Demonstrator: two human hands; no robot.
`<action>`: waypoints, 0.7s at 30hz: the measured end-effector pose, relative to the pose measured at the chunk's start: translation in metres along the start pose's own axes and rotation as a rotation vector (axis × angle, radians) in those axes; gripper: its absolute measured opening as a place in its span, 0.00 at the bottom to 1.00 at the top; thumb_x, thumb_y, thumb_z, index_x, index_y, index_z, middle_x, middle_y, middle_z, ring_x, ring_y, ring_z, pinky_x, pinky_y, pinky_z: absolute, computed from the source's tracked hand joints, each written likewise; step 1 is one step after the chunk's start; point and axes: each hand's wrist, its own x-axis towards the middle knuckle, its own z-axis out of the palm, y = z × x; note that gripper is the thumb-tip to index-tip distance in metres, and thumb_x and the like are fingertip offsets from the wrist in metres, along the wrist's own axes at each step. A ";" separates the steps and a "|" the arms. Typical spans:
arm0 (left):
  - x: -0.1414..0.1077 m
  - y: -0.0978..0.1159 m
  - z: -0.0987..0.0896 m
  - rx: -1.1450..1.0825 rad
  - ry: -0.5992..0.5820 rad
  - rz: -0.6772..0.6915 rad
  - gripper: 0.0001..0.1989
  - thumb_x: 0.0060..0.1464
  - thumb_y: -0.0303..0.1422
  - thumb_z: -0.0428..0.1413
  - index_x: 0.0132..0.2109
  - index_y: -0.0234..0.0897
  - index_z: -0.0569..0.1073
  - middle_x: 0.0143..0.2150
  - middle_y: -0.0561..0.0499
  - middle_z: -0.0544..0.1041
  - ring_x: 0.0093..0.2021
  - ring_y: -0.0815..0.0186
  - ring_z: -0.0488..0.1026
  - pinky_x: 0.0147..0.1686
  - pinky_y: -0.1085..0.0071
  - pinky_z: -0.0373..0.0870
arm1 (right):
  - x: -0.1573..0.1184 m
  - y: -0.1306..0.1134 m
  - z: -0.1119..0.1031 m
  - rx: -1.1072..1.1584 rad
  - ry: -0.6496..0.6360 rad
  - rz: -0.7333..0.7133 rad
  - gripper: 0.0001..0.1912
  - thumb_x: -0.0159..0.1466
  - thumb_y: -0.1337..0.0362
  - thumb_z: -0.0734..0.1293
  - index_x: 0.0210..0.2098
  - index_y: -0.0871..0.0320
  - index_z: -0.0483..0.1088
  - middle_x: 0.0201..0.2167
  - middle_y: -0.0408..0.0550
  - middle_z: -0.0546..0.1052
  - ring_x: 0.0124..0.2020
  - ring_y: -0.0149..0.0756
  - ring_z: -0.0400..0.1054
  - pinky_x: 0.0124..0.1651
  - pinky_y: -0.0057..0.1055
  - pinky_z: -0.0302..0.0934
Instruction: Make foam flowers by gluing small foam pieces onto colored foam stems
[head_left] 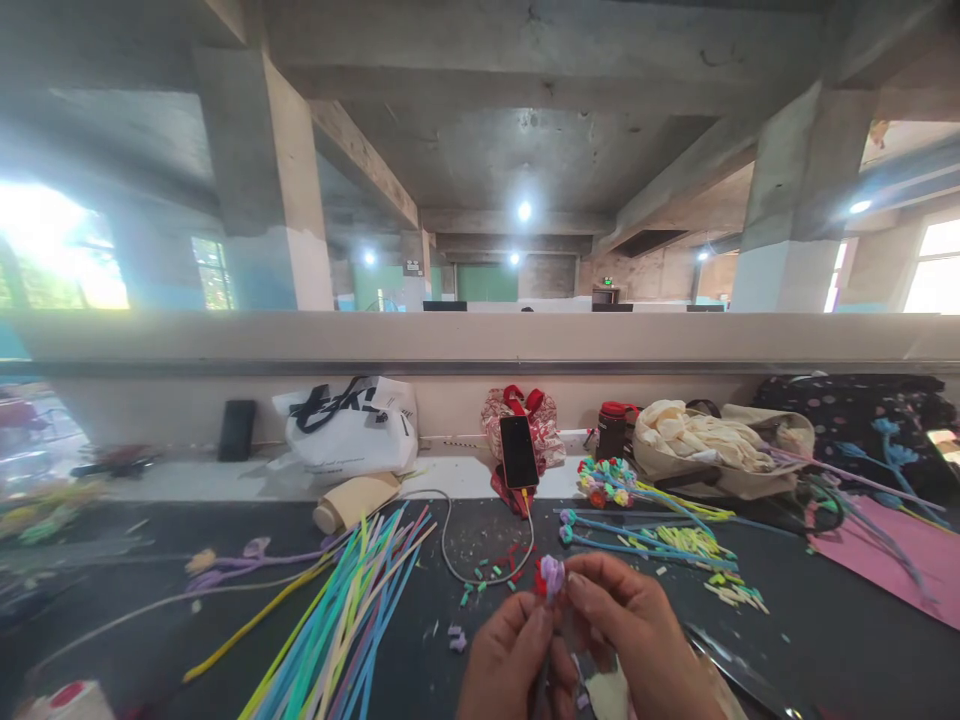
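A small purple flower with a bit of red [553, 576] is held up in front of me, over the dark mat. My left hand [514, 655] pinches just below it, around what looks like a thin greyish stem. My right hand [626, 625] has its thumb and forefinger closed at the flower's right side. Small purple pieces [457, 638] lie left of my left hand. Beneath my right hand is a pale item, partly hidden. Beyond the hands, red and green bits [487, 572] are scattered near a looped grey cable [444, 545].
A bundle of coloured pipe cleaners [345, 610] lies at left. Behind stand a white bag [360, 430], a phone [519, 450] and a dark bottle [611, 435]. Finished flowers [606, 482], cut green pieces [694, 543], scissors [739, 672] and pink paper [885, 560] are at right.
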 end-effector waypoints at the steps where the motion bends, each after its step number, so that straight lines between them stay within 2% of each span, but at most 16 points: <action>1: 0.000 0.001 0.000 0.000 0.003 0.000 0.18 0.38 0.45 0.58 0.25 0.35 0.64 0.12 0.57 0.67 0.10 0.78 0.59 0.11 0.83 0.53 | 0.000 0.000 0.000 -0.010 0.010 0.003 0.16 0.51 0.53 0.67 0.26 0.62 0.70 0.12 0.37 0.65 0.11 0.20 0.52 0.14 0.18 0.46; 7: -0.002 0.003 0.003 0.031 0.029 0.013 0.18 0.35 0.44 0.60 0.24 0.35 0.64 0.12 0.57 0.68 0.09 0.78 0.59 0.11 0.83 0.54 | 0.003 0.001 0.004 -0.039 0.066 -0.003 0.18 0.48 0.51 0.67 0.23 0.63 0.67 0.11 0.38 0.65 0.10 0.21 0.53 0.13 0.18 0.44; 11: -0.001 0.002 0.001 0.014 0.033 -0.011 0.18 0.36 0.44 0.60 0.24 0.35 0.64 0.12 0.56 0.69 0.09 0.77 0.62 0.11 0.83 0.55 | 0.004 0.001 0.005 -0.071 0.090 -0.031 0.16 0.49 0.53 0.66 0.20 0.62 0.65 0.10 0.35 0.62 0.10 0.20 0.51 0.13 0.18 0.43; 17: -0.001 0.002 -0.001 0.037 0.036 -0.013 0.17 0.36 0.43 0.60 0.24 0.35 0.64 0.14 0.55 0.71 0.11 0.74 0.65 0.11 0.83 0.54 | -0.001 -0.001 0.002 -0.372 0.116 -0.151 0.10 0.54 0.61 0.62 0.22 0.61 0.65 0.17 0.40 0.67 0.17 0.26 0.59 0.21 0.22 0.54; 21: -0.001 0.003 0.001 0.072 0.036 -0.016 0.17 0.37 0.44 0.59 0.23 0.34 0.65 0.14 0.55 0.71 0.11 0.74 0.66 0.12 0.82 0.56 | -0.001 0.001 0.003 -0.533 0.159 -0.210 0.09 0.55 0.62 0.61 0.21 0.60 0.65 0.16 0.39 0.67 0.18 0.27 0.60 0.22 0.22 0.54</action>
